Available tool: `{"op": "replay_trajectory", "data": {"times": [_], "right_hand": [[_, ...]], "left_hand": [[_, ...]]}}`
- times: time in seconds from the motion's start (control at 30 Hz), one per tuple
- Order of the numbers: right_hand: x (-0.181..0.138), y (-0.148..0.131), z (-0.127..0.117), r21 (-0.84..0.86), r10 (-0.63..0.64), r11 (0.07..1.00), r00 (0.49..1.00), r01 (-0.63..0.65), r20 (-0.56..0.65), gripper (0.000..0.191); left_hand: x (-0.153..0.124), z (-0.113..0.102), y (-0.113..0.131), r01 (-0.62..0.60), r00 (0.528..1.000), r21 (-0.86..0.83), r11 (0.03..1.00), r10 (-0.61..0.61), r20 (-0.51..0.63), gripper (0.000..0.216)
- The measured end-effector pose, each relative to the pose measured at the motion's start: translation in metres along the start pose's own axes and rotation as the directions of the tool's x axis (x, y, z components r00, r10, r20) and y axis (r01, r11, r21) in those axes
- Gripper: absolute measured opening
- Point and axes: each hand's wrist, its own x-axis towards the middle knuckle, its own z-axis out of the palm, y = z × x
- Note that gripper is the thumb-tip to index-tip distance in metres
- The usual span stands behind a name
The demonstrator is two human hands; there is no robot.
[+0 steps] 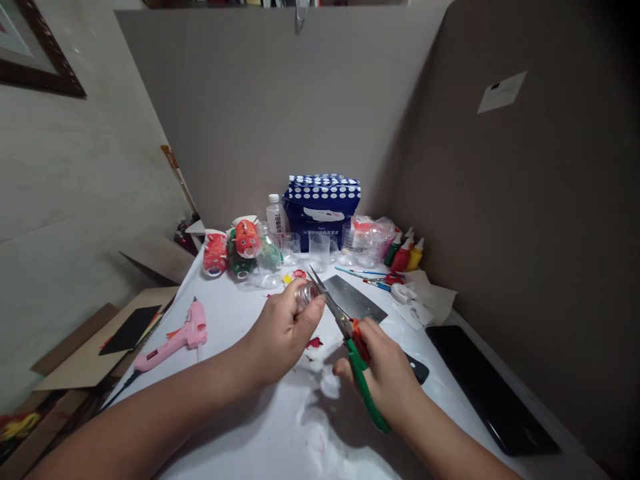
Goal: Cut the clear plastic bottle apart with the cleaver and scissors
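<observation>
My left hand [283, 328] is closed around a small clear plastic piece [304, 295] that looks like a cut bottle neck. My right hand [393, 370] grips scissors [364, 380] with green and orange handles. The scissor blades point up and left, slightly apart, close beside the plastic piece; whether they touch it I cannot tell. Below the hands, red scraps [315, 343] lie on the white table covering [235, 420]. A dark grey sheet [354, 299] lies behind the scissors.
A pink glue gun [175, 339] lies left. Red and green fish-like bottle crafts [216, 253], clear plastic cups [319, 251] and a blue bag [320, 217] stand at the back. Paint bottles [401, 255], brushes [377, 285] and a long black object [490, 387] are on the right.
</observation>
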Motion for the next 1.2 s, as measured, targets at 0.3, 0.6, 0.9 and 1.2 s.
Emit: {"op": "replay_trajectory", "data": {"times": [0.3,0.6,0.9,1.2], "right_hand": [[0.0,0.0,-0.014,-0.186,-0.057,0.981,0.998,0.06,0.023,0.047],[0.003,0.01,-0.017,-0.275,-0.25,0.942,0.949,0.192,-0.192,0.042],[-0.001,0.007,-0.018,-0.165,-0.34,0.937,0.91,0.307,-0.238,0.029],[0.0,0.009,-0.016,-0.058,-0.298,0.955,0.939,0.292,-0.172,0.032]], "left_hand": [[-0.001,0.0,-0.002,-0.121,0.971,-0.04,0.992,0.126,0.202,0.024],[0.0,-0.006,0.007,-0.155,0.934,-0.089,0.984,0.175,0.312,0.023],[-0.004,-0.016,0.017,-0.079,0.93,-0.131,0.988,0.12,0.347,0.028],[-0.003,-0.017,0.016,-0.101,0.959,-0.128,0.987,0.131,0.25,0.03]]}}
